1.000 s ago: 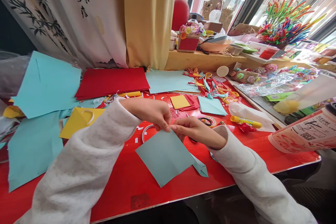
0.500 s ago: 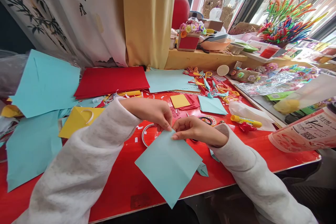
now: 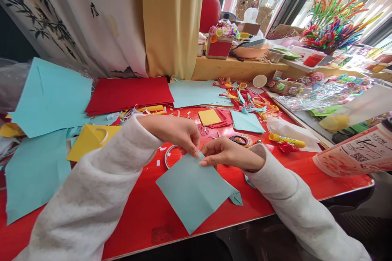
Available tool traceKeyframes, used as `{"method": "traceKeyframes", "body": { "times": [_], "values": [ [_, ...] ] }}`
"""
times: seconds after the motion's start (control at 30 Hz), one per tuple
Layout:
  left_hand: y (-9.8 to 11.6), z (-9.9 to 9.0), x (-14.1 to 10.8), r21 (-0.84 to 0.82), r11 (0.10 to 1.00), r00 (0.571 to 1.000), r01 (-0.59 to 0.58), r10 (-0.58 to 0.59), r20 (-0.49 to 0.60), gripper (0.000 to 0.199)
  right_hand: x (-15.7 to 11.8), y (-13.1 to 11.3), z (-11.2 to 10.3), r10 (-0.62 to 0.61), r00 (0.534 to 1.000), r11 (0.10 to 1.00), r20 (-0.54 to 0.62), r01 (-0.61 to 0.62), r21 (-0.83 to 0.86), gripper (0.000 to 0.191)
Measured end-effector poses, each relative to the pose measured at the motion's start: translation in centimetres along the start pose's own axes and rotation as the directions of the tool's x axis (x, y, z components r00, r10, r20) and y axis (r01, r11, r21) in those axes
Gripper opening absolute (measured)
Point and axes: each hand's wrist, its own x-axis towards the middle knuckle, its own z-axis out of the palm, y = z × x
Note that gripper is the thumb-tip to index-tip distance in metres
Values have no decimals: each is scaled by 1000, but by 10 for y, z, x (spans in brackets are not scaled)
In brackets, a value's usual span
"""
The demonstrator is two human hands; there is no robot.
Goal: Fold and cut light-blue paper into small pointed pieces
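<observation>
A square sheet of light blue paper (image 3: 194, 193) hangs cornerwise over the red table (image 3: 137, 212), its top corner pinched between my two hands. My left hand (image 3: 179, 131) grips that corner with thumb and fingertips. Close beside it on the right, my right hand (image 3: 226, 153) has its thumb on the front of the sheet and its fingers behind. Partly hidden by the sheet's right side is a folded blue paper piece (image 3: 236, 197). Behind the hands lie a yellow square stack (image 3: 209, 117) and a blue square stack (image 3: 247, 122).
Large blue sheets (image 3: 55, 98), a yellow sheet (image 3: 88, 140) and a red paper stack (image 3: 130, 94) lie left and behind. A roll of tape (image 3: 167, 157), a glue stick (image 3: 287, 140), a paper cup (image 3: 355, 151) and tangled ribbon scraps (image 3: 245, 98) are around.
The blue sheet's lower corner has swung slightly up and left, and more of the folded blue piece shows beside it. Both hands keep their pinch on the top corner.
</observation>
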Motion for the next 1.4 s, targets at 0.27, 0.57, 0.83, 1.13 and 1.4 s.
{"method": "traceKeyframes", "body": {
  "times": [0.27, 0.57, 0.83, 1.13, 1.4],
  "values": [
    [2, 0, -3, -80, 997, 1000, 9, -9, -4, 24, 0, -1, 0, -5, 1000, 1000, 5, 5, -11, 28],
    [0, 3, -1, -225, 974, 999, -33, 33, -3, 19, -3, 0, -4, 6, 1000, 999, 22, -7, 32, 28],
    [-11, 13, -7, -326, 945, 1000, -22, 14, -27, 23, -2, 2, 0, 16, 996, 997, 90, -22, 71, 28],
    [-17, 25, -1, -485, 874, 999, 16, 9, 49, 19, -3, 6, 6, 23, 992, 1000, 124, -20, -18, 30],
    [-17, 24, -1, -433, 901, 996, -27, 64, 70, 18, -3, 7, 8, 36, 988, 999, 149, -36, -2, 29]
  ]
}}
